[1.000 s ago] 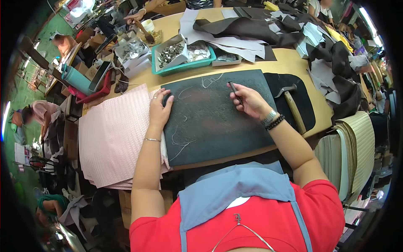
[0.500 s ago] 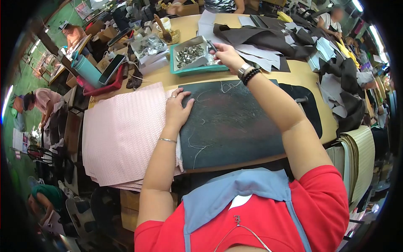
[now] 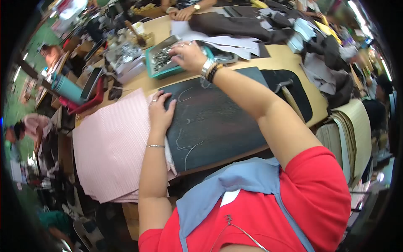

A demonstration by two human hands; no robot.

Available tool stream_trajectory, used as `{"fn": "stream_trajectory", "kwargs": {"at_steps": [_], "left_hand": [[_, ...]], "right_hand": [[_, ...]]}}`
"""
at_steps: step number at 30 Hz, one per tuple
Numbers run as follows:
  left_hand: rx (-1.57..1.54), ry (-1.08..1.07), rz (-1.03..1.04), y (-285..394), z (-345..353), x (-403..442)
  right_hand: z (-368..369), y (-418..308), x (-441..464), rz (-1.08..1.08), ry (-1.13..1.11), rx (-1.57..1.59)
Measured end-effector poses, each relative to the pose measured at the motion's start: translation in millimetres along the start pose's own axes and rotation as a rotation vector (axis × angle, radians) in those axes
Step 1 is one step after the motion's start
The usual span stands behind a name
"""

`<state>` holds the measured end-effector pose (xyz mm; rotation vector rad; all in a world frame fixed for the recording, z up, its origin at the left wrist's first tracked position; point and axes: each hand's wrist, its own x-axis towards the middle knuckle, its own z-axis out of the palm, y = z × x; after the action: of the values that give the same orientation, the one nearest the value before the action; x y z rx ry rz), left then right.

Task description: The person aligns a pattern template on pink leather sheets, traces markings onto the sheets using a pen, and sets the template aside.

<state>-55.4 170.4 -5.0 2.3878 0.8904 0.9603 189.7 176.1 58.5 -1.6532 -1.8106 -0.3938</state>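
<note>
In the upper middle of the frame, the right hand (image 3: 189,55) is held over an open pale grey box (image 3: 170,41) filled with small silvery metal pieces (image 3: 160,61). Its fingers are bent downward — whether anything is pinched between them cannot be told, since the hand is blurred. The box is set inside a teal plastic tray (image 3: 168,74), which is placed on the tan bench (image 3: 280,61).

Left of the frame's centre, the left hand (image 3: 161,111) is laid with fingers spread at the left edge of a dark, worn rectangular mat (image 3: 222,111). Loose pale threads (image 3: 187,148) are scattered over the mat's left part. A stack of pale pink textured sheets (image 3: 111,147) is spread beside it, at the left, partly covered by the left forearm.

At right of centre, a hammer with a wooden handle (image 3: 292,102) is laid on a black pad (image 3: 305,94). Dark brown sheet material (image 3: 228,25) is heaped across the upper right. At upper left, a teal cylinder (image 3: 69,88) is held in a red tray (image 3: 94,101). At the top edge, another person's hands (image 3: 182,14) are brought together above the bench — partly overlapped.
</note>
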Motion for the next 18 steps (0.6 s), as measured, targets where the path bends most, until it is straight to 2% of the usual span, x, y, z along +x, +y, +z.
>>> {"fn": "stream_trajectory", "kwargs": {"at_steps": [2,4,6,10,13,15,18], "left_hand": [[-0.01,-0.003,0.007,-0.4,-0.4,1.3],[-0.02,-0.004,-0.009,2.6,-1.1,0.4],[-0.025,-0.031,-0.024,3.4,-2.3,0.8],[-0.022,-0.049,-0.031,6.4,-2.7,1.4],[-0.017,-0.04,-0.005,2.0,-0.1,1.7],[-0.027,-0.057,-0.039,5.2,-1.9,1.4],[-0.031,-0.04,-0.043,-0.3,-1.3,-1.6]], "right_hand": [[-33.2,-12.6,-39.8,-0.091,-0.003,0.046],[-73.1,-10.7,-97.8,-0.081,-0.049,0.042],[-126.7,-4.5,-151.1,0.025,-0.148,-0.052],[-212.8,28.8,-257.0,0.4,-0.03,-0.287],[-240.5,39.7,-322.8,0.65,-0.097,-0.427],[-248.5,33.7,-336.0,0.828,-0.164,-0.283],[-244.9,44.7,-344.4,0.693,-0.089,-0.277]]}}
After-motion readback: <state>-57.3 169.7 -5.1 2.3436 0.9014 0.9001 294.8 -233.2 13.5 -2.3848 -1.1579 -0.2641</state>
